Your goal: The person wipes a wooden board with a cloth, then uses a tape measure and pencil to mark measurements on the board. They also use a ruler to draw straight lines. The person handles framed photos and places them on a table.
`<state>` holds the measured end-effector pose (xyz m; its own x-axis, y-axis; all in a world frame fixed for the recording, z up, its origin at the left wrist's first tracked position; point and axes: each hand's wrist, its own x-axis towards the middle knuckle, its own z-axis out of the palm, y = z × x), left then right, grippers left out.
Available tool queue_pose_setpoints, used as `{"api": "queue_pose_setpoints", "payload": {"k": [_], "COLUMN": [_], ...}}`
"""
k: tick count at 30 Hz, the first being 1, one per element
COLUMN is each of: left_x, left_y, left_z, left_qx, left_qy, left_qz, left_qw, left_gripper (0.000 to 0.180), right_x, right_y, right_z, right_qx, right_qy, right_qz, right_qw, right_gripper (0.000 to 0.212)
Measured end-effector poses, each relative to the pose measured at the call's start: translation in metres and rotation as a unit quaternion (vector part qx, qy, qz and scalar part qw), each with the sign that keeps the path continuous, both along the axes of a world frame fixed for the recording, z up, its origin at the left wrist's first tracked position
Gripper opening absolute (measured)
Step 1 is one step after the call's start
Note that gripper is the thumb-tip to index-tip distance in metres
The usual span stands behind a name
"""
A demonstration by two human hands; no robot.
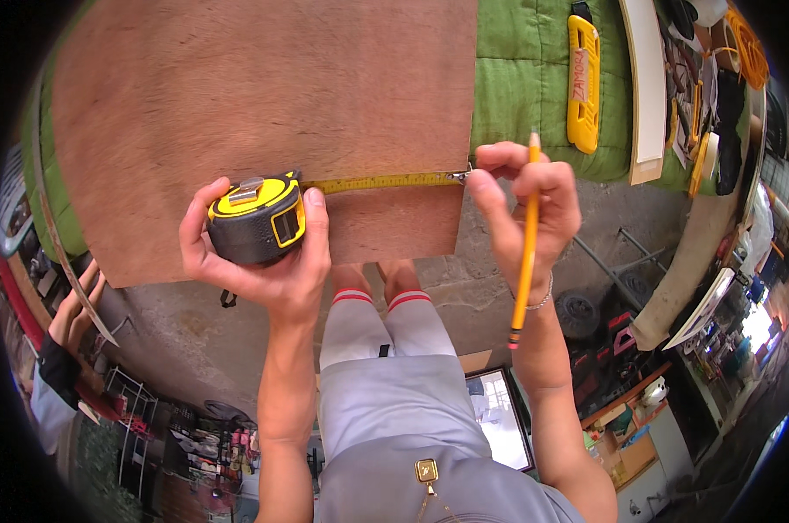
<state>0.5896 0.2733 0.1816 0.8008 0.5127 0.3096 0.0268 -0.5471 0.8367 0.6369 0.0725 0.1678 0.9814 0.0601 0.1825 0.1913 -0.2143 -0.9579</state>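
Observation:
A large reddish-brown plywood board [264,87] lies in front of me. My left hand [300,275] is wrapped round a yellow and black tape measure [253,227] near the board's front edge. Its yellow blade [377,182] runs out to the right across the wood. The metal hook [457,177] is at the board's right edge. Beside that hook, my right hand [547,209] holds a yellow pencil [528,244] between its fingers, eraser end down. The thumb and a fingertip are close to the hook; whether they touch it I cannot tell.
Green quilted padding [516,96] lies under the board. A yellow tool with a label [584,87] rests on it, beside a pale strip [643,87]. Assorted tools and an orange cord [748,52] are at far right. Another person's arm [74,305] shows at left.

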Motion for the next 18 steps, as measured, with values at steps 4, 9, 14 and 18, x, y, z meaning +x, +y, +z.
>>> {"api": "queue_pose_setpoints", "payload": {"k": [4, 9, 14, 18], "left_x": [0.0, -0.002, -0.001, 0.0], "left_y": [0.001, 0.006, 0.004, 0.004], "left_z": [-0.003, -0.005, -0.008, -0.007], "left_qx": [0.003, 0.054, 0.035, 0.035], "left_qy": [-0.012, -0.003, -0.021, -0.022], "left_qz": [-0.002, -0.012, 0.003, 0.005], "left_qw": [1.0, 0.998, 0.999, 0.999], "left_gripper": [0.081, 0.084, 0.086, 0.086], "right_x": [0.003, 0.009, 0.018, 0.023], "right_y": [-0.004, 0.005, 0.019, 0.019], "right_z": [0.004, 0.015, 0.007, 0.0], "right_qx": [0.107, 0.013, 0.008, -0.015], "right_qy": [-0.034, -0.017, -0.11, -0.156], "right_qz": [0.05, 0.177, 0.181, 0.198], "right_qw": [0.992, 0.984, 0.977, 0.968], "right_gripper": [0.02, 0.04, 0.023, 0.026]}}
